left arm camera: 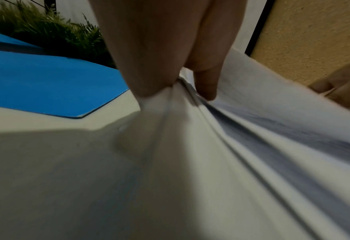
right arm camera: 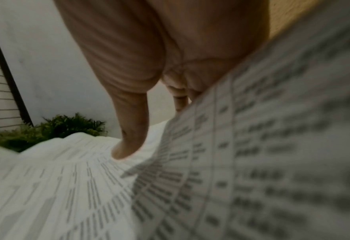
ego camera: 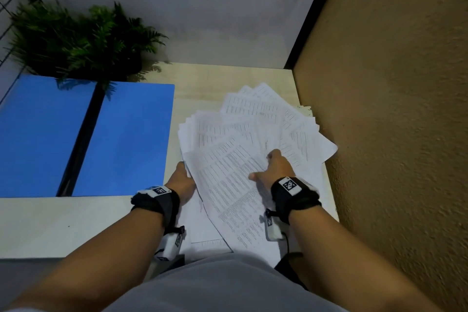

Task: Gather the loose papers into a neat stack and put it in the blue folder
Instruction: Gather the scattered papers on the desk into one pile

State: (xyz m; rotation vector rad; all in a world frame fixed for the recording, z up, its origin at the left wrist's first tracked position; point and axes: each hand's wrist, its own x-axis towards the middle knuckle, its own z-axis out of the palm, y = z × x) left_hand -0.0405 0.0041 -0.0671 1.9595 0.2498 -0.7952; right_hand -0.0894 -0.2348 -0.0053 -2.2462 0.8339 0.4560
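Note:
Printed white papers [ego camera: 228,185] lie fanned in a loose overlapping pile on the right half of the table. My left hand [ego camera: 182,175] grips the pile's left edge; in the left wrist view the papers [left arm camera: 252,129] bunch between thumb and fingers [left arm camera: 205,87]. My right hand [ego camera: 272,167] sits on the pile, its thumb [right arm camera: 128,139] pressing down on a sheet while its fingers tuck behind a raised, curling sheet [right arm camera: 272,146]. The blue folder [ego camera: 126,134] lies open and flat to the left, with nothing on it.
A potted fern [ego camera: 83,40] stands behind the folder and overhangs its far edge. A tan textured wall [ego camera: 392,109] borders the table on the right, close to the papers. Bare pale tabletop [ego camera: 63,223] shows in front of the folder.

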